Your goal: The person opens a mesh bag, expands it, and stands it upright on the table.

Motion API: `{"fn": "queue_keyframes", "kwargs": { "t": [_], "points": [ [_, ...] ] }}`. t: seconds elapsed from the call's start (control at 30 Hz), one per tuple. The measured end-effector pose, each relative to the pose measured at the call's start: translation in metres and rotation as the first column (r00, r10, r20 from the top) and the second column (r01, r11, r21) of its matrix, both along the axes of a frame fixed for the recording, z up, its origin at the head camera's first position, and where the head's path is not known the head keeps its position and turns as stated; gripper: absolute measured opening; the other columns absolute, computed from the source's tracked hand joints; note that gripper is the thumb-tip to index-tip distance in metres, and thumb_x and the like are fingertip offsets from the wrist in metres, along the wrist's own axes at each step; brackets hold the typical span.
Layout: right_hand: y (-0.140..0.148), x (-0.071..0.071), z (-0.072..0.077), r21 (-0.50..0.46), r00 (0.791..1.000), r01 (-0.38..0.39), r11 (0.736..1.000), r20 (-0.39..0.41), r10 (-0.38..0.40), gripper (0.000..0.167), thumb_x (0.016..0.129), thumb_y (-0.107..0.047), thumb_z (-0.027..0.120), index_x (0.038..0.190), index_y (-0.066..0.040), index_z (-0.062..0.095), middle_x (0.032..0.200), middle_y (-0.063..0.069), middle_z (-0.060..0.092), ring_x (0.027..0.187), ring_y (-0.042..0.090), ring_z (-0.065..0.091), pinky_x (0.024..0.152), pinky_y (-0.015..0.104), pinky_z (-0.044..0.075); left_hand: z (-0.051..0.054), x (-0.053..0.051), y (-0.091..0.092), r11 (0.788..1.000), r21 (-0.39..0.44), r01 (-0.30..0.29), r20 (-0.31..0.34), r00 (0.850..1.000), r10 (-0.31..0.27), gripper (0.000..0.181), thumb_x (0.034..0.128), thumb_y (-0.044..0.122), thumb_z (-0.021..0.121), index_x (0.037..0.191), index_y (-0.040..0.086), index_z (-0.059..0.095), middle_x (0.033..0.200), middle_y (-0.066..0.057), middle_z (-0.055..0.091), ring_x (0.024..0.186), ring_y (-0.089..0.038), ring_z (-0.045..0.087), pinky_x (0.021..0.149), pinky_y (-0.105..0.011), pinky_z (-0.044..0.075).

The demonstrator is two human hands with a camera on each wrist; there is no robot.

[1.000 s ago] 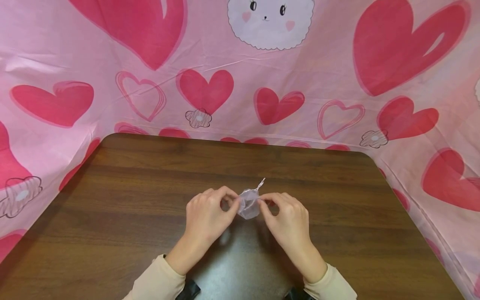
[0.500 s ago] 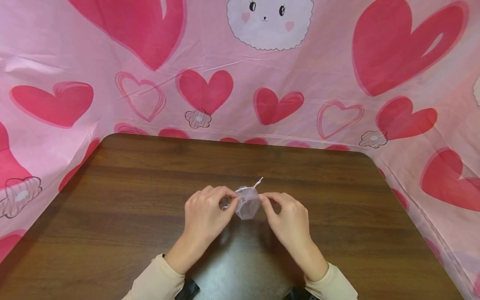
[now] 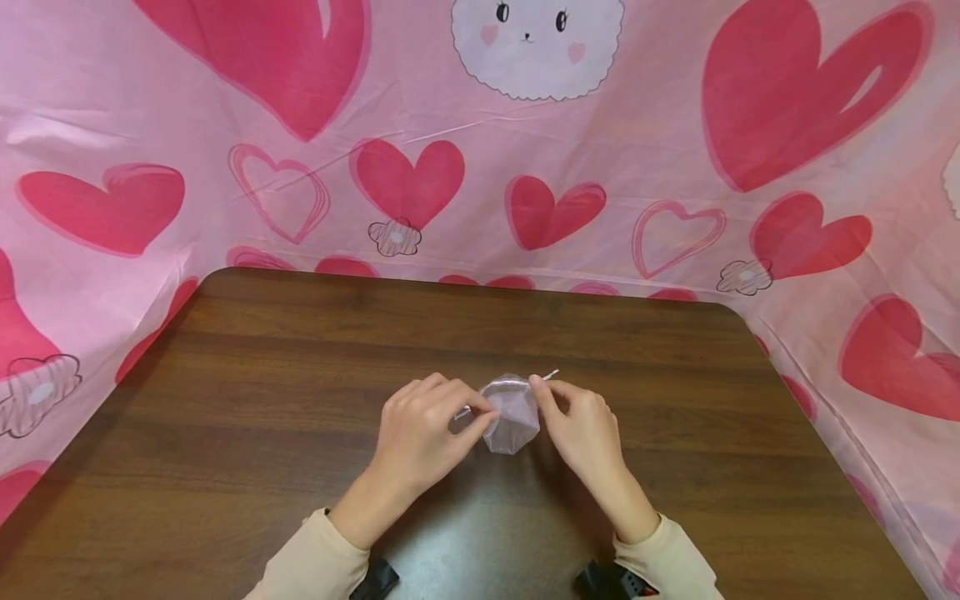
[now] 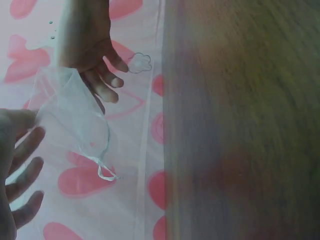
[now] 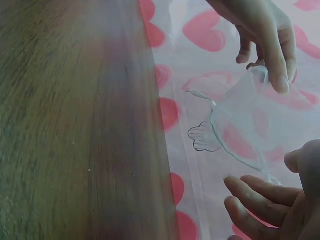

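Note:
A small sheer white drawstring pouch [image 3: 514, 425] is held up off the table between the two hands. My left hand [image 3: 423, 429] pinches its left side between thumb and index finger. At the pouch's upper right corner, by the rim, the thumb and index finger of my right hand [image 3: 583, 435] pinch the fabric. A white cord [image 5: 235, 154] runs along the rim, and a loose cord end sticks out beyond the right fingertips. In the left wrist view the pouch [image 4: 75, 107] looks thin and see-through, with a cord loop [image 4: 106, 172] hanging from one corner.
The brown wooden table [image 3: 300, 358] stretches out below the hands. A pink cloth [image 3: 652, 150] with red hearts stands along its back and both sides. Black wrist devices [image 3: 377, 579] sit beneath the beige sleeves [image 3: 318, 558].
The pouch has moved slightly right and nearer, and its rim has spread wider. My right fingertips have moved up to the corner by the cord; my left fingertips have shifted right and a little lower.

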State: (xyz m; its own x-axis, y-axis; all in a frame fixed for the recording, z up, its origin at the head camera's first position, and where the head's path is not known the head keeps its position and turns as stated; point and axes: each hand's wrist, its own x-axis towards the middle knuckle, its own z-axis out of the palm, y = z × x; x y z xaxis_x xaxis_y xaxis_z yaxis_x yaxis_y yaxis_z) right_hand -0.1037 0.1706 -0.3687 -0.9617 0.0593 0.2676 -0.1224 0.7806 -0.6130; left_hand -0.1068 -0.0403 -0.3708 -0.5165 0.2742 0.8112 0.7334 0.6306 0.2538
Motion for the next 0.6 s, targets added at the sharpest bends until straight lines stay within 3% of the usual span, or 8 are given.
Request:
{"fn": "queue_keyframes", "kwargs": {
  "t": [0.17,0.37,0.5,0.6],
  "points": [
    [0.004,-0.004,0.0,-0.145,0.996,0.0,0.989,0.093,0.013,0.034,0.096,-0.042,0.064,0.093,-0.012,0.077,0.076,-0.002,0.071,0.074,0.016,0.065,0.066,0.038,0.049,0.0,0.0,0.002,0.998,-0.038,0.043,-0.016,0.999,-0.044,0.015,0.0747,0.028,0.086,0.078,0.025,0.072,0.075,0.015,0.066,0.068,-0.007,0.058,0.057,-0.024,0.043],
    [0.008,-0.009,-0.001,-0.393,0.991,-0.033,0.919,0.11,0.082,0.015,0.091,-0.016,0.073,0.093,-0.001,0.076,0.077,0.007,0.072,0.073,0.023,0.068,0.063,0.024,0.052,-0.001,-0.001,0.002,0.995,-0.072,0.069,-0.015,0.997,-0.07,0.018,0.0729,0.032,0.088,0.08,0.025,0.073,0.08,0.014,0.068,0.07,-0.007,0.058,0.059,-0.024,0.045],
    [0.01,-0.01,0.002,-0.439,0.993,-0.024,0.898,0.097,0.073,0.015,0.091,-0.014,0.073,0.094,0.0,0.076,0.074,0.008,0.07,0.07,0.02,0.067,0.063,0.023,0.051,-0.002,-0.002,-0.001,0.988,-0.132,0.078,0.041,0.996,-0.073,0.023,0.0724,0.034,0.089,0.086,0.025,0.073,0.088,0.011,0.069,0.076,-0.008,0.061,0.061,-0.025,0.049],
    [0.011,-0.01,0.002,-0.452,0.994,-0.01,0.892,0.093,0.058,0.016,0.09,-0.014,0.074,0.095,0.0,0.076,0.076,0.008,0.071,0.071,0.022,0.068,0.065,0.023,0.05,-0.004,-0.003,-0.003,0.977,-0.178,0.115,0.106,0.99,-0.098,0.027,0.0717,0.035,0.089,0.092,0.026,0.073,0.095,0.011,0.069,0.081,-0.008,0.062,0.064,-0.027,0.051]
  ]
}}
